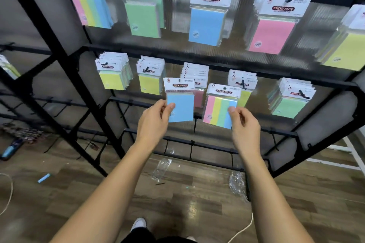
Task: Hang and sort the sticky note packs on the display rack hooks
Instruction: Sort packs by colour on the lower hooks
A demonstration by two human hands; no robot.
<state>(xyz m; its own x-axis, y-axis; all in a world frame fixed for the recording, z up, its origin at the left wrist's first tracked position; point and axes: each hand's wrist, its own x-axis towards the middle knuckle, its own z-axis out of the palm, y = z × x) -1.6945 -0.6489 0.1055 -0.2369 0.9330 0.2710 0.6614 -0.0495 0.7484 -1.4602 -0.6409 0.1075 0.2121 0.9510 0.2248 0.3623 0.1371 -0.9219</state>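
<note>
We're well into it: most hooks on the black metal rack [197, 53] already carry packs. Two left: left hand [154, 118] pinches a plain blue pack [180, 104], right hand [245, 122] pinches a striped multicolour pack [220, 109], both w/ glossy film & white card headers, held in front of the lower row.
</note>
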